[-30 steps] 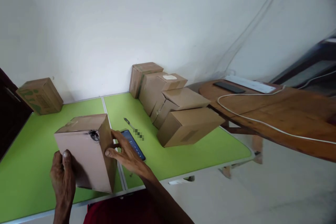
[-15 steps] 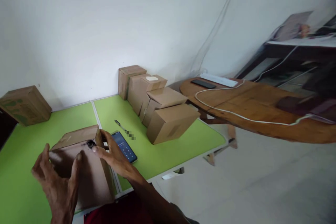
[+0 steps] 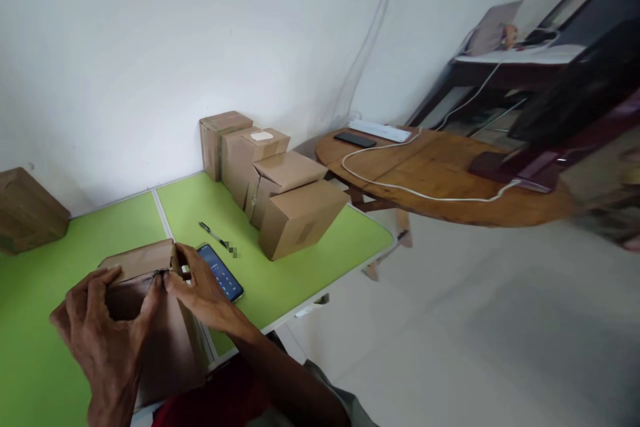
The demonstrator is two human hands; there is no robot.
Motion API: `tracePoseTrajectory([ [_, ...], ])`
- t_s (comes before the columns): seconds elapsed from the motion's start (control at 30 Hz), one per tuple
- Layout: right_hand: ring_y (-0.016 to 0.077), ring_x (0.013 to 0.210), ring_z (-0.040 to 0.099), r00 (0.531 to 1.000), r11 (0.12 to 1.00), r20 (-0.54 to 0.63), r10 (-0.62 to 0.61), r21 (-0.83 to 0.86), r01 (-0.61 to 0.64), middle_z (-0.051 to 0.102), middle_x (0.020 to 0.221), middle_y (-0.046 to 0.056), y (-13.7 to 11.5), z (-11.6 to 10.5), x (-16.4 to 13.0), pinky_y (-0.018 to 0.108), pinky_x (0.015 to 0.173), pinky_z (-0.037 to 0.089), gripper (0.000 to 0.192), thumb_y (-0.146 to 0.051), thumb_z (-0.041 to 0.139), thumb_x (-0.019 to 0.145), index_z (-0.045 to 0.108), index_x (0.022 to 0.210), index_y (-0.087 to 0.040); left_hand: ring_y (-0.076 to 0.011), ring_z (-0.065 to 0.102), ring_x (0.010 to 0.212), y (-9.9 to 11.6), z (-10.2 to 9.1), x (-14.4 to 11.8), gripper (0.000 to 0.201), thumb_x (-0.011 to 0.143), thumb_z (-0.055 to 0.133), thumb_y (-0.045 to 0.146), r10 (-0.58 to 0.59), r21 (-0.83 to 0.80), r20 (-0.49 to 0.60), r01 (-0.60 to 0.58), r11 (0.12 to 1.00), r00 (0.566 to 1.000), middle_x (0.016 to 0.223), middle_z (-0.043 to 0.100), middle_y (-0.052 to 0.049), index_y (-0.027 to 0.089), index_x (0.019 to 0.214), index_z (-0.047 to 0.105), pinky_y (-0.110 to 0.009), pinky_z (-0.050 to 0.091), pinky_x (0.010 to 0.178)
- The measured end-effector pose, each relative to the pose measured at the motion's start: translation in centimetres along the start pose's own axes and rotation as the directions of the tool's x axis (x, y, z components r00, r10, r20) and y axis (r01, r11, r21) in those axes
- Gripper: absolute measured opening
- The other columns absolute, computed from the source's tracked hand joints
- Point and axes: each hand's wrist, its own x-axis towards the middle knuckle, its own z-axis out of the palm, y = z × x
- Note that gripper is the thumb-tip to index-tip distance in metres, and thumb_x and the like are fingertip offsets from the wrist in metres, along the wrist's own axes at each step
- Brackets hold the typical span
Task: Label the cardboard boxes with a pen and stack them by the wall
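A brown cardboard box [image 3: 167, 347] stands at the near edge of the green table [image 3: 280, 287], in front of my body. My left hand [image 3: 107, 320] is curled over its top left side, fingers on the top face and thumb pressing the upper front edge. Around the upper right corner is my right hand [image 3: 200, 290], its thumb at the same edge and its fingers behind the side. Both thumb tips meet at a small dark patch [image 3: 159, 273] on that edge, mostly covered; I cannot make out what it is.
Right of the box lie a phone [image 3: 220, 273] with its screen lit and a pen [image 3: 213, 235]. Several cardboard boxes [image 3: 300, 220] stand in a row behind; another box [image 3: 33, 210] is at far left. A wooden table [image 3: 400, 173] holds a black phone, a white strip and a cable.
My left hand has closed in on the box, its thumb moving right to the dark patch and its fingers landing on top. The view has turned to the right.
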Motion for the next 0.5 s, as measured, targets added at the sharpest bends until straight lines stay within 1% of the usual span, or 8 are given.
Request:
tracePoseTrajectory([
  [0.1,0.0335,0.127,0.068,1.000,0.999,0.006,-0.006,0.038,0.006,0.076,0.130,0.011,0.8,-0.2,0.6,0.047,0.110,0.054,0.046,-0.049,0.081,0.095,0.072,0.130,-0.020,-0.0477,0.072,0.114,-0.9,0.1,0.1,0.066,0.102,0.064,0.073,0.052,-0.003,0.036,-0.052,0.999,0.998,0.123,0.079,-0.028,0.011,0.122,0.077,-0.072,0.045,0.111],
  [0.13,0.0335,0.128,0.069,1.000,0.998,0.029,-0.010,0.062,0.008,0.077,0.130,0.011,1.2,-0.4,0.9,0.046,0.109,0.054,0.053,-0.057,0.081,0.096,0.073,0.132,-0.020,-0.0474,0.072,0.113,-1.2,0.1,0.1,0.066,0.103,0.062,0.073,0.066,0.002,0.053,-0.066,0.998,0.996,0.124,0.079,-0.028,0.011,0.124,0.077,-0.072,0.046,0.110],
  [0.2,0.0328,0.133,0.069,0.996,0.996,0.087,-0.024,0.093,0.016,0.075,0.143,0.013,2.4,-1.3,1.6,0.044,0.108,0.057,0.065,-0.069,0.075,0.100,0.071,0.143,-0.021,-0.0481,0.071,0.114,-1.7,0.0,-0.1,0.069,0.104,0.059,0.074,0.080,0.018,0.075,-0.081,0.997,0.994,0.125,0.079,-0.028,0.011,0.129,0.076,-0.074,0.044,0.111],
  [0.27,0.0290,0.135,0.070,0.998,0.999,0.068,0.003,-0.044,0.000,0.071,0.154,0.012,3.6,-3.1,2.5,0.040,0.106,0.059,0.063,-0.068,0.061,0.110,0.065,0.155,-0.024,-0.0509,0.070,0.117,-1.9,-0.1,-0.3,0.073,0.104,0.059,0.074,0.070,0.029,0.075,-0.072,0.997,0.995,0.128,0.078,-0.030,0.009,0.133,0.075,-0.076,0.042,0.113],
  [0.33,0.0270,0.133,0.071,0.996,0.950,-0.055,0.074,-0.301,-0.087,0.072,0.153,0.013,4.7,-5.3,3.5,0.041,0.109,0.058,0.053,-0.057,0.056,0.116,0.063,0.157,-0.023,-0.0547,0.068,0.124,-1.7,-0.2,-0.6,0.079,0.102,0.060,0.077,0.042,0.027,0.072,-0.044,0.999,0.997,0.132,0.074,-0.033,0.007,0.136,0.074,-0.079,0.040,0.115],
  [0.4,0.0302,0.135,0.070,0.970,0.840,-0.192,0.147,-0.494,-0.225,0.074,0.145,0.017,5.7,-7.4,4.4,0.046,0.118,0.053,0.043,-0.042,0.066,0.114,0.068,0.149,-0.017,-0.0591,0.063,0.131,-1.4,-0.2,-0.8,0.091,0.098,0.059,0.083,0.005,0.031,0.081,-0.008,0.999,0.997,0.137,0.070,-0.037,0.004,0.141,0.072,-0.080,0.039,0.116],
  [0.47,0.0356,0.138,0.068,0.939,0.758,-0.260,0.224,-0.560,-0.335,0.074,0.141,0.022,6.6,-8.9,5.1,0.054,0.123,0.049,0.036,-0.031,0.077,0.108,0.073,0.138,-0.012,-0.0607,0.059,0.137,-1.3,-0.1,-1.0,0.104,0.093,0.058,0.091,-0.022,0.042,0.100,0.018,0.999,0.995,0.141,0.066,-0.038,0.003,0.146,0.068,-0.080,0.038,0.118],
  [0.5,0.0363,0.138,0.069,0.925,0.723,-0.279,0.257,-0.580,-0.376,0.074,0.141,0.021,7.0,-9.4,5.4,0.056,0.122,0.051,0.035,-0.030,0.079,0.107,0.073,0.136,-0.012,-0.0599,0.058,0.138,-1.3,0.0,-1.1,0.108,0.090,0.058,0.094,-0.027,0.048,0.108,0.022,0.999,0.994,0.141,0.066,-0.037,0.003,0.149,0.067,-0.079,0.038,0.119],
])
